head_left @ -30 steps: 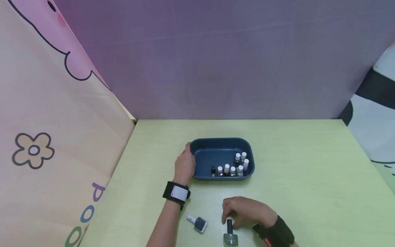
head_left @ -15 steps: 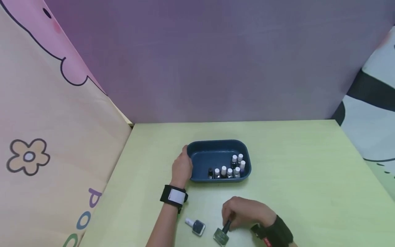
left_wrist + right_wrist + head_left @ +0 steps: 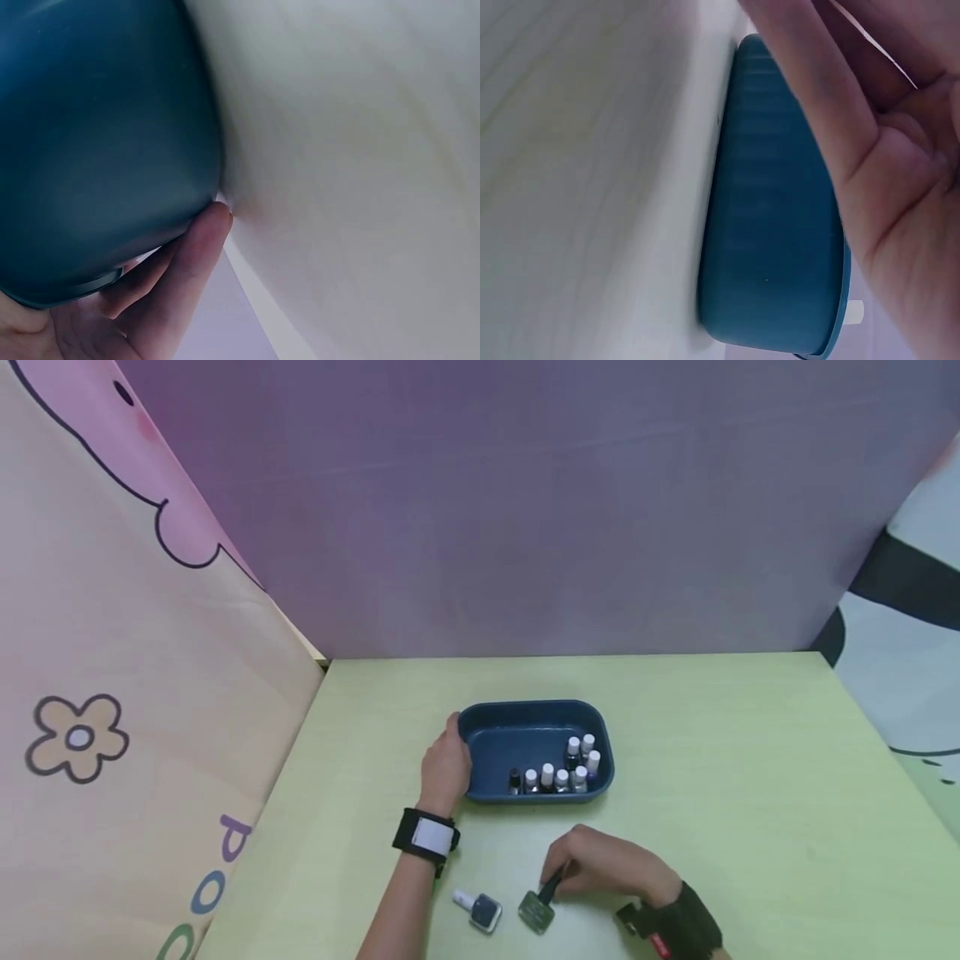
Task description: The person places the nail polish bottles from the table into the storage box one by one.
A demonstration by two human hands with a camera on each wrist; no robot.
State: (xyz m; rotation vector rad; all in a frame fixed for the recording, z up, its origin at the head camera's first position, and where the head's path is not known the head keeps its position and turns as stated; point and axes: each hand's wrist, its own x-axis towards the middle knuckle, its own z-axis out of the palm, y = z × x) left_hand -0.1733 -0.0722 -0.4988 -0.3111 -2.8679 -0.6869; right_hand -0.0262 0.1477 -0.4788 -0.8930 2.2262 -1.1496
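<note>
My left hand point(image 3: 446, 770) grips the left end of a dark blue plastic tray point(image 3: 491, 750). In the left wrist view its fingers point(image 3: 187, 277) lie against the tray's outer wall point(image 3: 112, 142). My right hand point(image 3: 603, 865) pinches the black cap of a green nail polish bottle point(image 3: 536, 912), tilted near the table's front. The right wrist view shows the palm point(image 3: 892, 187) with the tray's side point(image 3: 772, 217) beyond it; the bottle is hidden there. A dark nail polish bottle point(image 3: 486, 913) with a white cap lies to the left of the green one.
Several nail polish bottles point(image 3: 562, 781) stand along the tray's near side and right end, mostly white-capped, one black-capped. The pale wooden table point(image 3: 720, 760) meets a purple backdrop point(image 3: 525, 527) behind and a printed sheet point(image 3: 150, 643) on the left.
My right hand has closed its fingers on the green bottle's cap. That bottle has swung from pointing straight toward me to a leftward tilt. The left hand stays on the tray.
</note>
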